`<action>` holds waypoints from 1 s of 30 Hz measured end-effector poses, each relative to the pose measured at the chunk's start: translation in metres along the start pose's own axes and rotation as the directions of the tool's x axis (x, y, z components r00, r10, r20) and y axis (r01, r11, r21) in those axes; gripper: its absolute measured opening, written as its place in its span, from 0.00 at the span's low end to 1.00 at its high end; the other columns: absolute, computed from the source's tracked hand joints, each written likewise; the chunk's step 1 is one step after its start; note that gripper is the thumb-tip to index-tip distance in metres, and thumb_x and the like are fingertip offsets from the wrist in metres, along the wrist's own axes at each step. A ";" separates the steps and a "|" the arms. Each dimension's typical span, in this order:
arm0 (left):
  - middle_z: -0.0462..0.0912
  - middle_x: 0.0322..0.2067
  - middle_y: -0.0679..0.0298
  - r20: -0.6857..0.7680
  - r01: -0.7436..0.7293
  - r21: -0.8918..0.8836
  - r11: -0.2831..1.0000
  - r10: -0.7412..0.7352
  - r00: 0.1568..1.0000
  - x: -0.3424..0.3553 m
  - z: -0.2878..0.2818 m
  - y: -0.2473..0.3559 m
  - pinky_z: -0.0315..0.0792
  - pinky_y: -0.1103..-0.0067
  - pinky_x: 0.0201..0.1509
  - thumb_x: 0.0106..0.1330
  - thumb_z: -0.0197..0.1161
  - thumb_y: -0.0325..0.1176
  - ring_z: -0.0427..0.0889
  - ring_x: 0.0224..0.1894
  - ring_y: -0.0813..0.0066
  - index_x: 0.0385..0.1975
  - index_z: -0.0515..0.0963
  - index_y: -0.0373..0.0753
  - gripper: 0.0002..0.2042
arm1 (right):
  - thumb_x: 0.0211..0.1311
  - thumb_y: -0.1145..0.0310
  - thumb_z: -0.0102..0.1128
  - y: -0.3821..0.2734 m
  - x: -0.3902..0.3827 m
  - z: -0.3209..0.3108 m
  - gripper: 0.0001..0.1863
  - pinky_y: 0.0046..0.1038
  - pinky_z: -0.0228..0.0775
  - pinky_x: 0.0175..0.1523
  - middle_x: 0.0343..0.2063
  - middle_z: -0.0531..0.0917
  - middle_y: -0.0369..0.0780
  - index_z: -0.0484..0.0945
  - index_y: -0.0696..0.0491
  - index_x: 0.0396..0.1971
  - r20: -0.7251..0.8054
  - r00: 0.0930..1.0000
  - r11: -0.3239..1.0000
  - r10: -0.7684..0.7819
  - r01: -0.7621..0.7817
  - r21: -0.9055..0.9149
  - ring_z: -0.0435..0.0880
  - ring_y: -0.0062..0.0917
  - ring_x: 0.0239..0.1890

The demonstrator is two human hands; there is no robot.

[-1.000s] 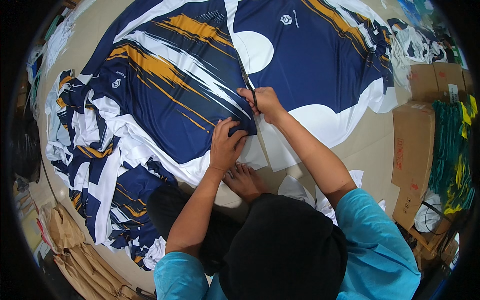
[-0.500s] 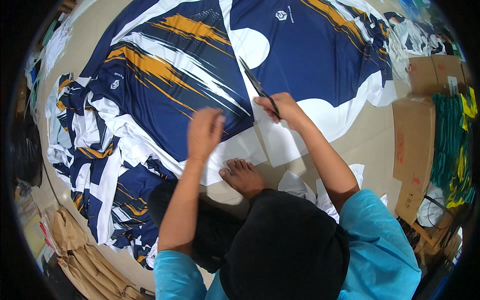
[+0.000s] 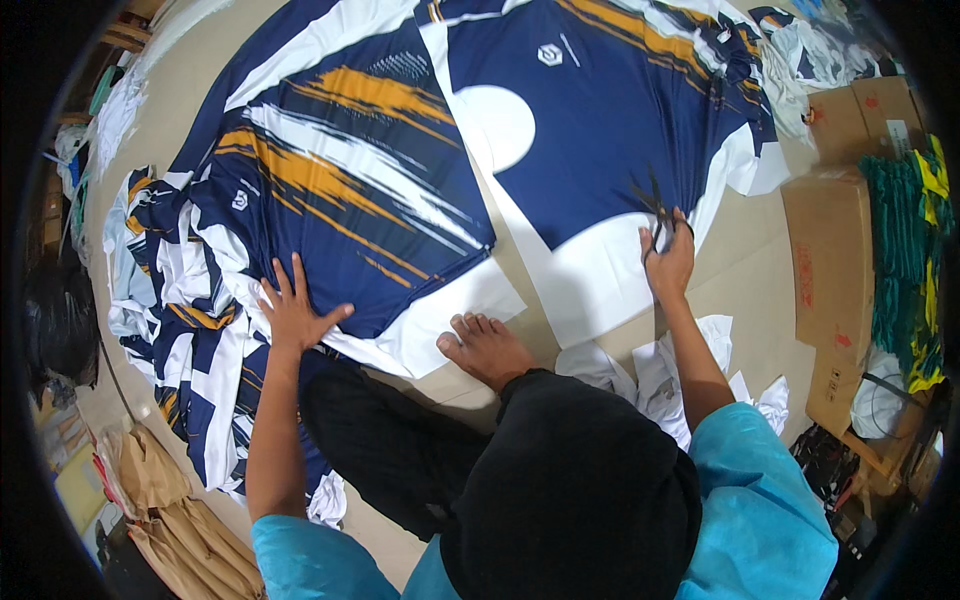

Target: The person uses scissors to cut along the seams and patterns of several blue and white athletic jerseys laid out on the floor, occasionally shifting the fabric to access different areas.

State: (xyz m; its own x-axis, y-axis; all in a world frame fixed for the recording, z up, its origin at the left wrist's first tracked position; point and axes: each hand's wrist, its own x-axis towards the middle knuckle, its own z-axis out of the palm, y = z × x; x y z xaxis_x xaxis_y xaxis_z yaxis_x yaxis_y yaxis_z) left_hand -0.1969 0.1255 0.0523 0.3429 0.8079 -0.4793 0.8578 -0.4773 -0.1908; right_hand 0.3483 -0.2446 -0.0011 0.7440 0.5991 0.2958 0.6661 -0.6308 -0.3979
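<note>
A wide sheet of navy, white and orange printed jersey fabric (image 3: 380,170) fills the upper half of the frame, lying flat on the pale beige floor (image 3: 750,270). A cut panel of it sits upper left of centre; a second navy panel with white curves (image 3: 600,130) lies to the upper right. The left hand (image 3: 292,312), fingers spread, presses flat on the lower left edge of the cut panel. The right hand (image 3: 668,262), at centre right, is closed through the handles of dark scissors (image 3: 652,205), whose blades point up-frame into the second panel's navy-white edge, so the right hand is nearer that panel. A bare foot (image 3: 487,347) rests between the hands. Brown cardboard boxes (image 3: 835,260) stand along the right edge; white offcuts (image 3: 690,370) lie lower right.
</note>
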 end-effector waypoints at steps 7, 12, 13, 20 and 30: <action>0.50 0.82 0.31 0.348 -0.113 0.208 0.972 0.034 0.937 -0.046 -0.034 0.015 0.62 0.41 0.79 0.50 0.61 0.90 0.58 0.81 0.27 0.86 0.37 0.30 0.79 | 0.62 0.64 0.80 0.029 -0.057 -0.038 0.36 0.44 0.68 0.77 0.66 0.81 0.58 0.75 0.67 0.64 0.036 0.997 0.998 0.064 -0.064 0.003 0.78 0.53 0.71; 0.91 0.42 0.38 0.187 -0.379 0.017 0.925 0.369 0.910 -0.051 -0.038 0.033 0.80 0.56 0.60 0.65 0.56 0.82 0.89 0.52 0.40 0.43 0.88 0.27 0.50 | 0.61 0.65 0.81 0.033 -0.069 -0.041 0.36 0.44 0.68 0.77 0.66 0.81 0.58 0.76 0.68 0.63 0.023 0.997 0.996 0.071 -0.072 0.051 0.78 0.53 0.71; 0.91 0.41 0.38 0.193 -0.373 0.016 0.928 0.363 0.912 -0.054 -0.035 0.039 0.80 0.56 0.59 0.66 0.56 0.81 0.90 0.51 0.40 0.43 0.88 0.27 0.49 | 0.61 0.65 0.81 0.034 -0.069 -0.043 0.36 0.43 0.67 0.77 0.66 0.81 0.58 0.76 0.68 0.63 0.008 0.997 0.996 0.075 -0.075 0.057 0.78 0.53 0.71; 0.84 0.43 0.55 -0.285 -0.394 -0.117 0.911 0.350 0.892 -0.071 -0.023 0.095 0.76 0.58 0.51 0.64 0.77 0.45 0.83 0.51 0.52 0.47 0.79 0.36 0.22 | 0.59 0.67 0.81 0.016 -0.068 -0.048 0.31 0.44 0.73 0.68 0.60 0.85 0.54 0.79 0.65 0.59 -0.049 0.999 0.998 0.022 -0.020 0.060 0.83 0.50 0.61; 0.82 0.46 0.54 -0.383 -0.732 -0.270 0.626 0.628 0.678 -0.071 -0.009 0.129 0.77 0.65 0.53 0.64 0.74 0.27 0.83 0.49 0.53 0.45 0.77 0.38 0.14 | 0.54 0.71 0.85 -0.087 -0.103 -0.014 0.27 0.40 0.77 0.61 0.54 0.88 0.46 0.79 0.56 0.50 0.066 0.993 0.925 -0.094 0.063 0.375 0.87 0.44 0.55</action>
State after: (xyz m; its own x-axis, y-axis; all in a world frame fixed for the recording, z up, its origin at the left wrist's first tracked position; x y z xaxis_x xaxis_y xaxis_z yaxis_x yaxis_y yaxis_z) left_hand -0.1065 0.0099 0.0695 0.9175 0.3803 -0.1164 0.3890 -0.7968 0.4623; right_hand 0.2143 -0.2587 0.0151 0.6728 0.6873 0.2737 0.6435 -0.3612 -0.6749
